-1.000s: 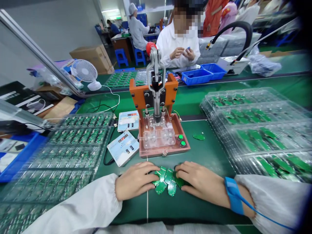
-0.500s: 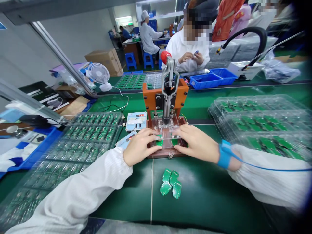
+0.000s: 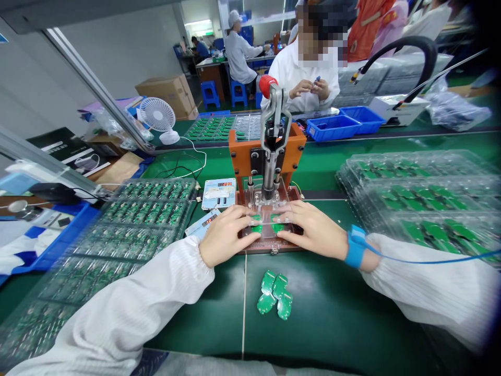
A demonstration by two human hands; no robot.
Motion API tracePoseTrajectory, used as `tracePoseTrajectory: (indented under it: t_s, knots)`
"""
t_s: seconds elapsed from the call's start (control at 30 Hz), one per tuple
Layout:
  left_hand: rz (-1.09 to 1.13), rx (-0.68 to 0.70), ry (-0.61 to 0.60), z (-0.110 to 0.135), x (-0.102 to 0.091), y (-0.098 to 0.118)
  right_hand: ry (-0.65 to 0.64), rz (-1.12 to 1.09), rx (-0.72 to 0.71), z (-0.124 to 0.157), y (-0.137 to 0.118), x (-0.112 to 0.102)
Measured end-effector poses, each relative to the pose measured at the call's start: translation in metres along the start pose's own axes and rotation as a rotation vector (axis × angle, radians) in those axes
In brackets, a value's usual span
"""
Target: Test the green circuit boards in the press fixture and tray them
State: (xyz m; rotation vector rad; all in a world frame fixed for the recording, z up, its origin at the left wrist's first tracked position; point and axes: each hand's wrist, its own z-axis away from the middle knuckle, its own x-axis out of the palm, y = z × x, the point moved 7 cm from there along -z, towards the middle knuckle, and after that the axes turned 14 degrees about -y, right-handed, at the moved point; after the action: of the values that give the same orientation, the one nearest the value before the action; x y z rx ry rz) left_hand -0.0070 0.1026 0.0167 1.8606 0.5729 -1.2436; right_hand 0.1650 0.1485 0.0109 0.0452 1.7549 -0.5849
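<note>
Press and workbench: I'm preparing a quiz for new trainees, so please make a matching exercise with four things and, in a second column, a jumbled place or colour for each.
Things:
1. Wrist strap
2. Left hand and right hand
3. Lever knob
4. Four loose green boards

Places or colours:
A. On the table, nearer the wearer than the press
B. Red
C. At the base of the press
D. Blue

Right pairs: 1-D, 2-C, 3-B, 4-A.
</note>
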Motion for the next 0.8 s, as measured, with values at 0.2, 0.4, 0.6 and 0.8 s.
tracePoseTrajectory:
  t_s: [0.2,0.4,0.6,0.8]
  knots:
    - [-0.015,0.018,0.000,0.002,0.000,0.003,0.008,-0.014,-0.023,0.005,-0.002,0.002]
    - [-0.017,0.005,-0.060,0.019,0.011,0.002,0.002,-0.021,-0.006,0.012,0.001,0.005]
    - [-0.069,0.001,-0.067,0.042,0.018,-0.001,-0.026,-0.019,0.009,0.016,0.004,0.011]
    - [-0.114,-0.031,0.110,0.059,-0.006,-0.029,-0.044,-0.011,0.003,0.015,0.011,0.012]
